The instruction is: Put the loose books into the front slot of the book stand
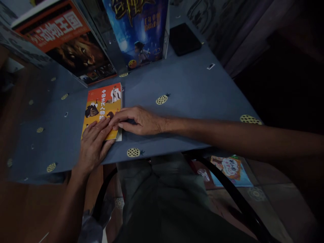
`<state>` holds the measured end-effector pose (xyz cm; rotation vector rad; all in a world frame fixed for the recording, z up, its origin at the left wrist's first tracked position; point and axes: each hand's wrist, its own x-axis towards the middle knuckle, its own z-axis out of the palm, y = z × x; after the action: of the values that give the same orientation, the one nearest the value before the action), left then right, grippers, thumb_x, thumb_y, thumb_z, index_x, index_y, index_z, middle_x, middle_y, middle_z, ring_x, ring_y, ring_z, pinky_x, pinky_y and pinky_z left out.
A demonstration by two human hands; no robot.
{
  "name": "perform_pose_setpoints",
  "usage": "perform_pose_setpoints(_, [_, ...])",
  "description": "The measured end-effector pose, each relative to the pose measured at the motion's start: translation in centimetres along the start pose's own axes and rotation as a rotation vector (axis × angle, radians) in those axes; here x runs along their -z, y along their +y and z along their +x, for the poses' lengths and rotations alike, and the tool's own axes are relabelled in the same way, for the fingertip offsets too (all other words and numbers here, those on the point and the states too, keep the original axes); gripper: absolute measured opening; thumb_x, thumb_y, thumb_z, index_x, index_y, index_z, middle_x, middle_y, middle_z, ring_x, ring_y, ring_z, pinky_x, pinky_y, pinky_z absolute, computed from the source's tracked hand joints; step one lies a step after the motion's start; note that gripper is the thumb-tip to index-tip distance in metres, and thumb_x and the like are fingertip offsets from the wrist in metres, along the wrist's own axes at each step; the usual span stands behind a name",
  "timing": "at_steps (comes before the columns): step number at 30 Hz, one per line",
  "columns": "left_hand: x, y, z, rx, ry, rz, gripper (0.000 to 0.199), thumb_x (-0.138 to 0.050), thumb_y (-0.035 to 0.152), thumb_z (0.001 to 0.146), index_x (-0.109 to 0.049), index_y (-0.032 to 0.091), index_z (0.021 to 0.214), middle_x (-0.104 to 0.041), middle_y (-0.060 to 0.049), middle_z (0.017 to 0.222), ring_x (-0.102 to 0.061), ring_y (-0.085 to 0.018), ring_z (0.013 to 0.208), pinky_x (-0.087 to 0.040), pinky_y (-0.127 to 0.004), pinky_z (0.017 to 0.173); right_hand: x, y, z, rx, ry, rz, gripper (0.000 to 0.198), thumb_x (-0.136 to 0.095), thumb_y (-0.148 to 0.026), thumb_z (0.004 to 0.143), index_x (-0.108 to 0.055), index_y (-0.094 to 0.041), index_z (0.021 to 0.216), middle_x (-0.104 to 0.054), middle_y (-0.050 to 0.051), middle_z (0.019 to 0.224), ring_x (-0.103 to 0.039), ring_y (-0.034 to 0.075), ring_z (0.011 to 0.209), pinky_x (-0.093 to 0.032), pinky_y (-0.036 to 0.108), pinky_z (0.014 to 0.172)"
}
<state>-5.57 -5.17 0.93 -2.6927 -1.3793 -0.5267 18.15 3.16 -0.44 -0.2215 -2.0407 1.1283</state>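
A small paperback book (95,98) with a red and yellow cover and white Chinese lettering lies closed near the front edge of the table. Across the lower part of its cover rests my left hand (94,141), fingers stretched out, with the thumb at the bottom edge. My right hand (140,120) reaches in from the right, fingers bent, over the book's right edge. Its fingertips meet or overlap those of my left hand on the cover. Whether the right fingers pinch the cover's edge I cannot tell.
Behind stand a large animal book (76,47) with a lion and a blue illustrated book (141,37). A dark flat object (185,38) lies at the back right. The cloth (182,128) has pineapple prints. Below are chair arms (227,189) and a picture book (230,170).
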Motion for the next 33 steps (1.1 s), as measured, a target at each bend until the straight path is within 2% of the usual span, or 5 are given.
perform_pose_setpoints(5, [0.01, 0.12, 0.04, 0.023, -0.018, -0.009, 0.048, -0.05, 0.037, 0.101, -0.05, 0.03, 0.149, -0.059, -0.008, 0.149, -0.056, -0.029, 0.137, -0.041, -0.051, 0.117, 0.01, 0.14, 0.02, 0.005, -0.005, -0.013, 0.025, -0.049, -0.011, 0.095, -0.071, -0.018, 0.105, -0.075, 0.005, 0.107, -0.067, 0.015, 0.106, -0.05, 0.035, 0.099])
perform_pose_setpoints(14, [0.13, 0.17, 0.05, -0.032, 0.017, -0.008, 0.048, -0.051, 0.033, 0.102, -0.049, 0.028, 0.149, -0.059, -0.009, 0.149, -0.055, -0.027, 0.138, -0.043, -0.048, 0.114, -0.03, 0.08, 0.03, -0.006, -0.011, -0.013, 0.027, -0.049, -0.01, 0.095, -0.072, -0.018, 0.107, -0.075, 0.005, 0.108, -0.066, 0.015, 0.108, -0.049, 0.035, 0.1])
perform_pose_setpoints(19, [0.09, 0.16, 0.08, 0.011, -0.004, -0.013, 0.045, -0.047, 0.036, 0.103, -0.052, 0.028, 0.147, -0.06, -0.009, 0.148, -0.056, -0.028, 0.136, -0.042, -0.049, 0.115, -0.03, 0.15, 0.02, 0.008, -0.014, -0.005, 0.027, -0.049, -0.01, 0.096, -0.072, -0.019, 0.106, -0.075, 0.005, 0.108, -0.066, 0.014, 0.108, -0.049, 0.034, 0.101])
perform_pose_setpoints(33, [0.14, 0.17, 0.0, -0.009, -0.003, -0.024, 0.046, -0.045, 0.035, 0.103, -0.052, 0.028, 0.148, -0.059, -0.009, 0.149, -0.054, -0.028, 0.139, -0.041, -0.049, 0.116, -0.17, 0.17, -0.08, 0.006, 0.007, 0.006, 0.024, -0.052, -0.012, 0.094, -0.072, -0.019, 0.106, -0.076, 0.004, 0.106, -0.067, 0.015, 0.103, -0.05, 0.034, 0.098])
